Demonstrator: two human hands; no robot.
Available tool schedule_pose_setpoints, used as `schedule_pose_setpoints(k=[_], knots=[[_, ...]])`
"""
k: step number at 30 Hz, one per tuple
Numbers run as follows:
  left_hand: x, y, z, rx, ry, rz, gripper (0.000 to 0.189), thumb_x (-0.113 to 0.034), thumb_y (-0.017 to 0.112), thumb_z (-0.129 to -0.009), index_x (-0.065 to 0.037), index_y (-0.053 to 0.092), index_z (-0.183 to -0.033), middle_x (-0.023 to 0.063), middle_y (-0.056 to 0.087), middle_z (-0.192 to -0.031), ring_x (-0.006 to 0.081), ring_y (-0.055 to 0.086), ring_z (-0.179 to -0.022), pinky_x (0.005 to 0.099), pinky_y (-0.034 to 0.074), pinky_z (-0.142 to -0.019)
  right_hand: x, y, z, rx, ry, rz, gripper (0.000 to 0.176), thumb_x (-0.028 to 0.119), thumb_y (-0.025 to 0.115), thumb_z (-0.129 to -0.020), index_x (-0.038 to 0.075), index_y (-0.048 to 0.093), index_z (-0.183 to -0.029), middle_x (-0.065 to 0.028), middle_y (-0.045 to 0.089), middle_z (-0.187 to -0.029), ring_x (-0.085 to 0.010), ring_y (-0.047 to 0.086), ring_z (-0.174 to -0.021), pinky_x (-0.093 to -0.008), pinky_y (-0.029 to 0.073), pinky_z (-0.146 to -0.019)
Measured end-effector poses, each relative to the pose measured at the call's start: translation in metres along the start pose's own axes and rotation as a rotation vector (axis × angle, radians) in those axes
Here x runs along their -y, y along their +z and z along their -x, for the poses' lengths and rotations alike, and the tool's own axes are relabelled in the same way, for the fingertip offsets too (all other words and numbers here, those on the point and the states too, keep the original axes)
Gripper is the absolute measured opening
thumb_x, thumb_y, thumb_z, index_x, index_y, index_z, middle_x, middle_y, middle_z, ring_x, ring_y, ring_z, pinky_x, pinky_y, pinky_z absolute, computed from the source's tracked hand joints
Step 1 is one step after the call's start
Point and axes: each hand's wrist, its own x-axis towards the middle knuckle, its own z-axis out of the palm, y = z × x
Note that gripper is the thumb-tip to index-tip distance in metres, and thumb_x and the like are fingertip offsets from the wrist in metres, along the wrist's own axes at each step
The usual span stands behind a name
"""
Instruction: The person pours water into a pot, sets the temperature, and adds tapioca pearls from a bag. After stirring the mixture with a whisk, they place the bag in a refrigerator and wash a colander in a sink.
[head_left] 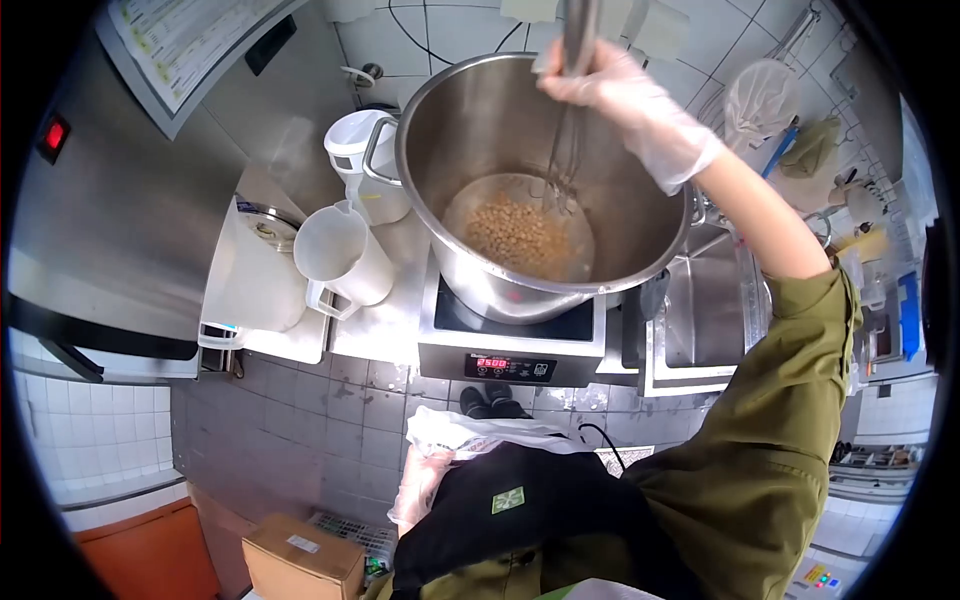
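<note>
Your whisk is in the upper middle of the frame, with its wire end inside the big steel pot. Its long axis runs almost straight up and down in the picture: the handle goes to the top edge, and the wires point down, the lower end only a little to the left. The wire end is at the beige grains, which lie in cloudy liquid on the pot's bottom. Your right hand, in a see-through glove, has its fingers closed around the handle, above the pot's far rim. Your right forearm comes to it from the right side, slanting up and to the left, with the green sleeve ending near the elbow. Your left hand, also gloved, is low in the frame, left of the black apron, beside the white plastic. Its fingers are hard to make out, so I cannot tell if they are apart or together, or if they hold this plastic. The top of the handle is cut off by the upper edge. The wires look blurred, and I cannot tell if their tips touch the pot's bottom.
</note>
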Motion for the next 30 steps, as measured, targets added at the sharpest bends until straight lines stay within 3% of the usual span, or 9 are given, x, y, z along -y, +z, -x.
schedule_pose_setpoints(k=[2,8,11,14,19,23,26,30], knots=[[0.004,-0.005,-0.012,-0.035,-0.014,-0.049,0.032,0.001,0.057,-0.079,-0.002,0.052,-0.11,0.0046,0.059,-0.1,0.0159,0.055,-0.093,0.0297,0.043,-0.083,-0.014,0.017,-0.006,0.055,-0.079,-0.121,0.017,0.004,0.064,-0.075,0.01,0.055,-0.088,0.0024,0.054,-0.083,-0.0081,0.05,-0.083,-0.0246,0.039,-0.079],[0.004,0.003,-0.036,-0.033,-0.013,-0.1,0.035,0.004,0.057,-0.077,-0.002,0.051,-0.111,0.0048,0.058,-0.1,0.0159,0.054,-0.092,0.0297,0.043,-0.084,0.006,0.03,0.012,0.205,-0.027,-0.286,0.015,0.003,0.061,-0.076,0.008,0.054,-0.089,0.0026,0.052,-0.085,-0.0068,0.049,-0.083,-0.023,0.039,-0.078],[0.008,0.006,-0.047,0.033,-0.038,-0.088,0.036,0.003,0.056,-0.079,-0.003,0.049,-0.113,0.0046,0.057,-0.103,0.0154,0.054,-0.094,0.0297,0.042,-0.085,0.012,0.017,0.029,0.166,-0.05,-0.378,0.015,0.001,0.06,-0.075,0.008,0.052,-0.086,0.0023,0.051,-0.084,-0.0072,0.049,-0.082,-0.0227,0.039,-0.078],[-0.025,0.033,-0.039,0.076,-0.048,0.041,0.037,0.002,0.056,-0.08,-0.004,0.047,-0.116,0.0038,0.056,-0.106,0.0142,0.053,-0.096,0.0293,0.041,-0.086,0.02,-0.007,0.038,0.199,0.013,-0.375,0.016,0.0,0.059,-0.074,0.009,0.048,-0.083,0.0027,0.049,-0.082,-0.0073,0.048,-0.08,-0.0227,0.038,-0.077],[-0.009,0.022,-0.056,0.094,-0.028,-0.044,0.038,0.002,0.055,-0.081,-0.004,0.046,-0.117,0.0029,0.055,-0.107,0.0133,0.052,-0.097,0.0279,0.04,-0.087,0.018,-0.022,0.038,0.172,0.023,-0.128,0.015,0.0,0.053,-0.073,0.01,0.045,-0.082,0.0021,0.047,-0.08,-0.007,0.046,-0.078,-0.0229,0.037,-0.074],[0.0,0.018,-0.06,0.102,-0.014,-0.067,0.038,0.004,0.054,-0.082,-0.005,0.046,-0.118,0.0033,0.055,-0.107,0.0133,0.052,-0.097,0.0273,0.04,-0.087,0.0,-0.006,0.02,0.142,-0.025,-0.195,0.014,0.0,0.053,-0.073,0.01,0.045,-0.08,0.0025,0.046,-0.079,-0.0063,0.045,-0.077,-0.0216,0.037,-0.071],[-0.004,0.022,-0.06,0.078,-0.045,-0.105,0.039,0.004,0.052,-0.082,-0.006,0.044,-0.119,0.0042,0.055,-0.108,0.0138,0.052,-0.099,0.0278,0.04,-0.088,0.002,0.012,0.019,0.071,-0.021,-0.47,0.01,0.002,0.053,-0.076,0.008,0.053,-0.083,0.0041,0.05,-0.079,-0.0057,0.047,-0.076,-0.0221,0.037,-0.074],[-0.019,0.031,-0.054,0.05,-0.123,-0.035,0.041,0.004,0.05,-0.083,-0.006,0.042,-0.122,0.0051,0.054,-0.11,0.015,0.052,-0.101,0.0291,0.04,-0.089,0.011,0.011,0.035,0.258,0.003,-0.545,0.013,0.0,0.053,-0.072,0.009,0.052,-0.08,0.0045,0.048,-0.077,-0.0055,0.046,-0.078,-0.0212,0.035,-0.076]])
